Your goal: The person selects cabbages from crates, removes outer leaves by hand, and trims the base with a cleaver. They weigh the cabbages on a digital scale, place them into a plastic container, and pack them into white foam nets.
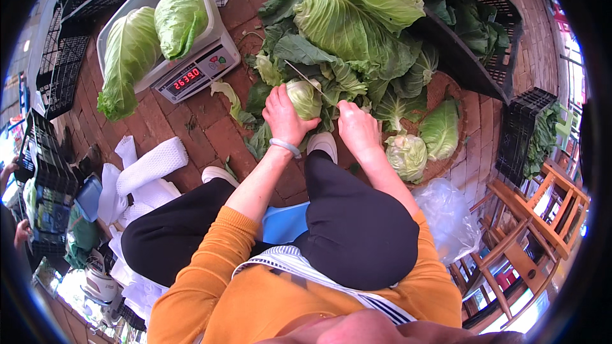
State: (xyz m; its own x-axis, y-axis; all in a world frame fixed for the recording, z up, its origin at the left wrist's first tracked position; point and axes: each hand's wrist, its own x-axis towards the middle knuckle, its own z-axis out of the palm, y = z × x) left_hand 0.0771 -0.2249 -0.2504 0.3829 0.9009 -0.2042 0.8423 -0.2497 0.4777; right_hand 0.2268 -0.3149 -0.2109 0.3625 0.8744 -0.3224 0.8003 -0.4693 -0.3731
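Observation:
A pale green cabbage head [303, 99] lies among loose leaves on the brick floor, in front of my shoes. My left hand [286, 113], with a light bangle at the wrist, is pressed against its left and near side. In my right hand [357, 126] is a knife [306, 78]; its thin blade slants up and left across the far side of the head. The knife's handle is hidden in my fist. Beyond the hands rises a heap of large outer cabbage leaves [358, 33]. To the right, two more cabbages [406, 157] [439, 129] rest on a round woven tray [452, 162].
At the upper left, a clear plastic tub [138, 83] with two cabbages sits on a lit digital scale [191, 76]. White foam net sleeves [153, 167] lie left of me. A black crate [502, 33] holds dark leaves. A plastic bag [447, 220] and wooden chairs [516, 248] are at right.

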